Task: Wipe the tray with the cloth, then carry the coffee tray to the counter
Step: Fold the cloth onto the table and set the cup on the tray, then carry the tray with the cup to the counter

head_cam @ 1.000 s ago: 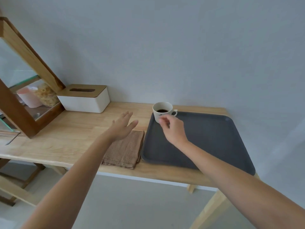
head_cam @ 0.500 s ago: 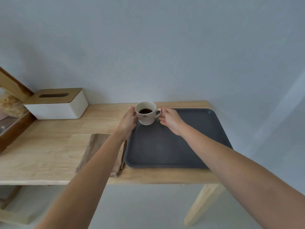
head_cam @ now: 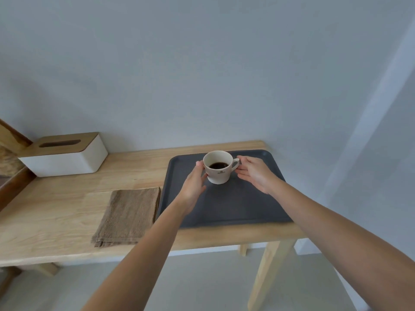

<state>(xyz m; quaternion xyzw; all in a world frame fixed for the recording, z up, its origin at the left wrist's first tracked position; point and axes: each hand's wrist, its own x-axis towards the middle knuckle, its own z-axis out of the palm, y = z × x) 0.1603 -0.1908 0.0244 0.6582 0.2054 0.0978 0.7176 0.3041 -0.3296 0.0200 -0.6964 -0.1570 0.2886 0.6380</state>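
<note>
A dark grey tray (head_cam: 247, 207) lies on the right end of a wooden table (head_cam: 67, 212). A white coffee cup (head_cam: 219, 169) with dark coffee in it stands in the far half of the tray, its handle pointing right. My left hand (head_cam: 194, 185) presses against the cup's left side. My right hand (head_cam: 254, 173) has its fingertips on the handle. Whether the cup rests on the tray or hangs just above it I cannot tell. A folded brown cloth (head_cam: 128, 216) lies flat on the table, touching the tray's left edge.
A white tissue box (head_cam: 65, 156) with a wooden lid stands at the back left of the table. A wooden frame (head_cam: 11, 176) leans at the far left edge. A pale wall runs right behind the table, and the table's near edge drops to the floor.
My left hand left the cloth and came to the cup. With both hands on it, the cup moved from the tray's far-left corner toward the tray's middle.
</note>
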